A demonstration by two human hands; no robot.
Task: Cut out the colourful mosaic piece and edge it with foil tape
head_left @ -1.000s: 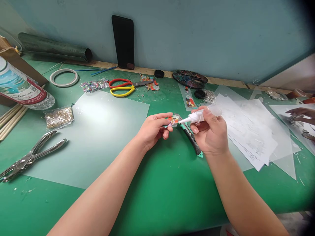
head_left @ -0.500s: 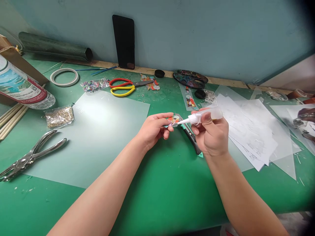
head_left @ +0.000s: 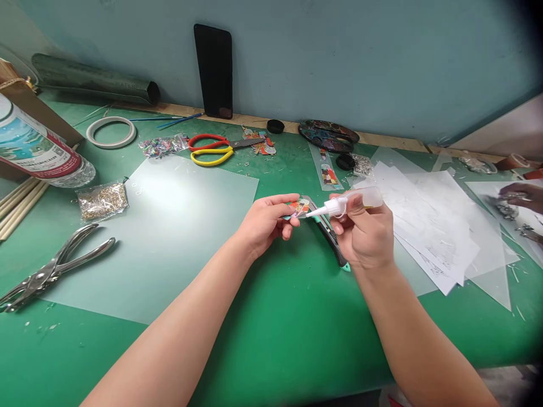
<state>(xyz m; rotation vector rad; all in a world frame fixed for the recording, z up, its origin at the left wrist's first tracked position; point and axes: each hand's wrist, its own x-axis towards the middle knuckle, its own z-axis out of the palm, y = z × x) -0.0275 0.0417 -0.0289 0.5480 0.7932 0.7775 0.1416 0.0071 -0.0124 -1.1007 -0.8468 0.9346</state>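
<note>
My left hand (head_left: pixel 271 220) pinches a small, flat, colourful printed piece (head_left: pixel 301 207) between thumb and fingers. A white glue bottle (head_left: pixel 365 198) with a long narrow nozzle lies tilted in my right hand (head_left: pixel 369 232), thumb on its side. Its tip is at the right edge of the printed piece; whether it touches I cannot tell. Below and between my hands a black and green utility knife (head_left: pixel 333 237) rests on the green table (head_left: pixel 288 328). A frosted sheet (head_left: pixel 186 237) spreads out left of my left hand.
Scissors (head_left: pixel 211 160), a bead packet (head_left: pixel 163 146), a tape roll (head_left: pixel 111 133) and a phone (head_left: pixel 214 73) stand or lie behind. A metal hole punch (head_left: pixel 55 271) and a bottle (head_left: pixel 38 147) are at left. Papers (head_left: pixel 432 220) cover the right. Another person's hand (head_left: pixel 526 195) works far right.
My hands stay nearly still, with the nozzle held at the printed piece. At the far right, the other person's hand has shifted over the metallic items.
</note>
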